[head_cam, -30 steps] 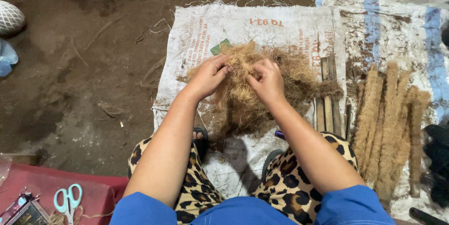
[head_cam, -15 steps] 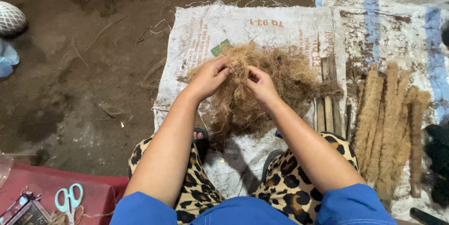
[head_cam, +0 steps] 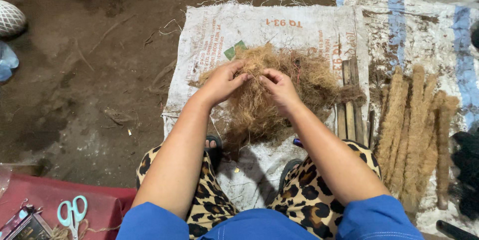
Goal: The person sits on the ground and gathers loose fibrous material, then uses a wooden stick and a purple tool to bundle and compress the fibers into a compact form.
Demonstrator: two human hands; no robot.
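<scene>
Pinching the brown fibre clump [head_cam: 279, 95] on the white sack [head_cam: 224, 25], the left hand [head_cam: 222, 83] grips at 9 o'clock, the right hand [head_cam: 279, 88] at 3 o'clock, fingertips almost meeting, both equally near.

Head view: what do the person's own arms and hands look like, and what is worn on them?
Both forearms are bare, with short bright blue sleeves ending above the elbows. The left hand and right hand wear no gloves; no ring, watch or bracelet is visible. Fingernails are short and unpainted as far as shows.
</scene>
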